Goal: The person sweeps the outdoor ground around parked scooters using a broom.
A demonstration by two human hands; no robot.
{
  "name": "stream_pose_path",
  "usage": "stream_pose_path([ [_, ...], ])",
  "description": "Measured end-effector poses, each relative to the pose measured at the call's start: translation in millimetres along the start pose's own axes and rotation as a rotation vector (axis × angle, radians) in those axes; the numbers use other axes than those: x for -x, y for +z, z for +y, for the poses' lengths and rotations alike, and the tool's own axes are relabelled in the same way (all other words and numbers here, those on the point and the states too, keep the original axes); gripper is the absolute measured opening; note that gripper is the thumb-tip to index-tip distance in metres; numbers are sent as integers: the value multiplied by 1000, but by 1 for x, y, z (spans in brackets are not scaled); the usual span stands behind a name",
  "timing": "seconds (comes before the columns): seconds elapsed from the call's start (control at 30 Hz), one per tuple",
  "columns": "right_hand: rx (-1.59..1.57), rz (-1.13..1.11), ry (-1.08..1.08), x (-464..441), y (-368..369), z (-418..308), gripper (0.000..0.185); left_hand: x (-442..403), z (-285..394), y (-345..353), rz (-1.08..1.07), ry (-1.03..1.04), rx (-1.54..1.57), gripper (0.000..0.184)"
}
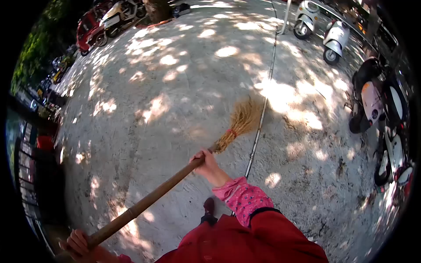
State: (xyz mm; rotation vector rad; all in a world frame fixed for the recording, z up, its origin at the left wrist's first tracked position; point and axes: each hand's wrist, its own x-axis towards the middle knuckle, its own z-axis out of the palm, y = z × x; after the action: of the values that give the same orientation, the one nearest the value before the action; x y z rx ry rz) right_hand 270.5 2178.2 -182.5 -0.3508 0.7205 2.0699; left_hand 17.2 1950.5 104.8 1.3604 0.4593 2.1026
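A straw broom with a long bamboo handle slants across the head view from lower left to the middle. My right hand wraps around the handle just behind the bristles, its arm in a pink patterned sleeve. At the lower left, my left hand is closed around the upper end of the handle, partly cut off by the dark rim of the view. The bristles fan out low over the concrete, tied with a red band, their tips blurred close to a thin dark line along the ground.
Concrete ground dappled with sunlight spreads ahead. White scooters stand at the back right, with a pink scooter nearer on the right. A red vehicle and a tree trunk are at the back left. Dark railings line the left.
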Motion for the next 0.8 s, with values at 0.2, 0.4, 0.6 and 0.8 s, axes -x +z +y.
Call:
stream_pose_path([
  [0.2, -275, -40, -255, 122, -82, -97, 28, -21, -98, 88, -195, -116, 68, 16],
  [0.4, -474, 413, -752, 295, -172, -209, 31, 61, -247, 127, 66, -851, 162, 14],
  [0.6, -316, 302, -745, 289, -122, -230, 34, 32, -257, 131, 98, -758, 352, 11],
  [0.8, -287, -113, -345, 160, 51, -220, 25, -121, -181, 221, -334, -234, 379, 25],
])
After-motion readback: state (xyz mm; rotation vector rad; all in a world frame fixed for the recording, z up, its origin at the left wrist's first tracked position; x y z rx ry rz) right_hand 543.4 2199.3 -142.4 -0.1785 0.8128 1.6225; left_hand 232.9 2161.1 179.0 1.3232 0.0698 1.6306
